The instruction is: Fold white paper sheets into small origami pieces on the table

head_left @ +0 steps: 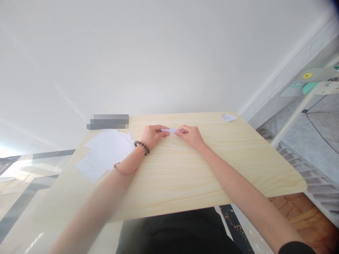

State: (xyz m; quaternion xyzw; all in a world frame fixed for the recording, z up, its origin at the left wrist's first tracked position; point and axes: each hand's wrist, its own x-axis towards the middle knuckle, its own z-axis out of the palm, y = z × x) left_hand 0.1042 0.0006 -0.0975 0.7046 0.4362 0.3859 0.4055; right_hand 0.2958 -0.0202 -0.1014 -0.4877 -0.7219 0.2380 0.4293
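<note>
In the middle of the frame, I see the left hand (153,135) and right hand (191,134) pinching a folded white paper (173,130), which an uneven tug could tear.

Left hand (153,135), right hand (192,136), both pinched

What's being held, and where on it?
A small piece of white paper: the left hand pinches its left end, the right hand its right end.
</note>
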